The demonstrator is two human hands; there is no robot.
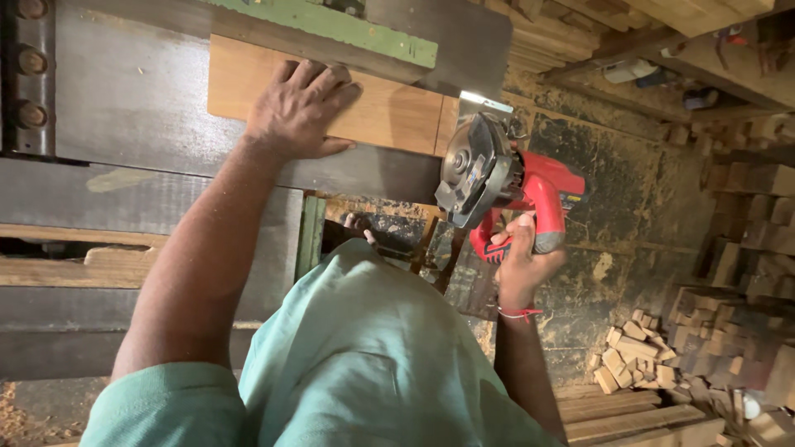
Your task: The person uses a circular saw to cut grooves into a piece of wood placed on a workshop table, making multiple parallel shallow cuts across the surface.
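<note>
The left hand (298, 108) lies flat and open on the board (381, 112), pinning it at the surface's (132, 108) right edge. The right hand (522, 265) grips the saw (505, 186), just off the board's end. Best to keep pressure firm and fingers clear of the blade's line.

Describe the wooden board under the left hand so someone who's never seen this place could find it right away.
Start at the dark worktable. Near its far edge, below a green-painted strip, lies the board, pinned flat by the left hand. It is the only smooth, light-brown plank there, and its end meets the red power saw.
</note>
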